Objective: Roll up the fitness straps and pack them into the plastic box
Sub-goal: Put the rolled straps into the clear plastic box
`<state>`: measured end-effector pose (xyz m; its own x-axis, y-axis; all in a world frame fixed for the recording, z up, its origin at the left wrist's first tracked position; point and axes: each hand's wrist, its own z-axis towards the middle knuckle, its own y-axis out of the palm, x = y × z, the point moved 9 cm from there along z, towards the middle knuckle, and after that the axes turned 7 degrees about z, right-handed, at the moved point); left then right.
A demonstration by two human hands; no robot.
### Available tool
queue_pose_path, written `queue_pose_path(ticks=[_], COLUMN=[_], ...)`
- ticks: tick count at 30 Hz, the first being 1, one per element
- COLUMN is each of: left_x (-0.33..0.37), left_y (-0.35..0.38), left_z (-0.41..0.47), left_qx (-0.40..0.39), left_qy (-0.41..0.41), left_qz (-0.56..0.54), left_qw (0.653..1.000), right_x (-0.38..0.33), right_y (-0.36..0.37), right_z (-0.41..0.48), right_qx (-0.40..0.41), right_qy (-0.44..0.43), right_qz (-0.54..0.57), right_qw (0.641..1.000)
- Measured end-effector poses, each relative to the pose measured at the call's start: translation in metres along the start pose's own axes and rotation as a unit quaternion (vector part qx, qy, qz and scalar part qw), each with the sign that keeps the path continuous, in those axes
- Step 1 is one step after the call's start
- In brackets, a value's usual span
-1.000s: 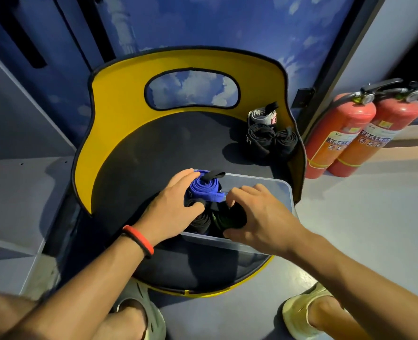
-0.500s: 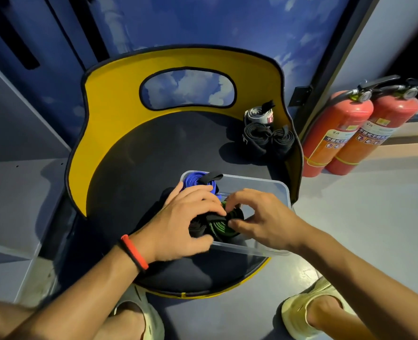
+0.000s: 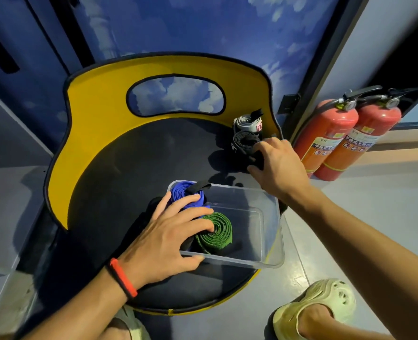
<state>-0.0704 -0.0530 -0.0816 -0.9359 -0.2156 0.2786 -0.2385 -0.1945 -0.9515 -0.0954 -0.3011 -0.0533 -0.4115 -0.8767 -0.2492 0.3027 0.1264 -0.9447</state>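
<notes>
A clear plastic box (image 3: 269, 231) stands on the black seat of a yellow chair (image 3: 92, 133). Inside it lie a rolled blue strap (image 3: 184, 192) at the back left and a rolled green strap (image 3: 216, 233) in front of it. My left hand (image 3: 168, 239) rests flat over the box's left end, fingers on both rolls, thumb on the near rim. A dark roll under that hand is mostly hidden. At the seat's back right sit a grey-white rolled strap (image 3: 248, 122) and a black rolled strap (image 3: 242, 141). My right hand (image 3: 280, 163) grips another black roll there, largely covered by its fingers.
Two red fire extinguishers (image 3: 335, 136) stand on the floor right of the chair, close to my right hand. The chair's yellow backrest curves round the seat's rear and sides. My feet in pale shoes (image 3: 315, 312) are on the grey floor below.
My right hand left the box and reached up and right to the black rolls at the seat's back. The green roll now lies uncovered in the box. My left hand stayed on the rolls.
</notes>
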Motion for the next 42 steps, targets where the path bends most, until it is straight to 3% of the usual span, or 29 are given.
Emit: queue_pose_path(ticks=[7, 12, 17, 24, 32, 37, 42], left_x=[-0.009, -0.02, -0.02, -0.021, -0.021, -0.02, -0.021], left_y=[-0.003, -0.007, -0.006, -0.007, -0.008, -0.008, -0.007], left_z=[0.0, 0.001, 0.001, 0.003, 0.003, 0.004, 0.003], left_qx=[0.005, 0.001, -0.001, 0.0, 0.002, -0.004, -0.015], left_qy=[-0.021, -0.035, -0.037, -0.04, -0.038, -0.042, -0.043], left_qz=[-0.007, -0.016, -0.019, -0.03, -0.039, -0.049, -0.048], left_qw=[1.0, 0.999, 0.999, 0.999, 0.999, 0.998, 0.998], right_x=[-0.001, -0.009, -0.01, -0.019, -0.038, -0.052, -0.048], right_y=[0.019, 0.028, 0.033, 0.025, -0.032, -0.04, -0.009], right_z=[0.034, 0.048, 0.05, 0.045, 0.011, -0.013, -0.032], right_qx=[-0.006, 0.013, 0.051, 0.062, 0.062, -0.029, -0.1], right_qy=[-0.027, -0.052, -0.023, -0.037, -0.065, -0.131, -0.121], right_qz=[-0.087, -0.085, -0.065, 0.015, 0.239, 0.283, 0.268], right_qw=[0.996, 0.995, 0.996, 0.997, 0.967, 0.95, 0.951])
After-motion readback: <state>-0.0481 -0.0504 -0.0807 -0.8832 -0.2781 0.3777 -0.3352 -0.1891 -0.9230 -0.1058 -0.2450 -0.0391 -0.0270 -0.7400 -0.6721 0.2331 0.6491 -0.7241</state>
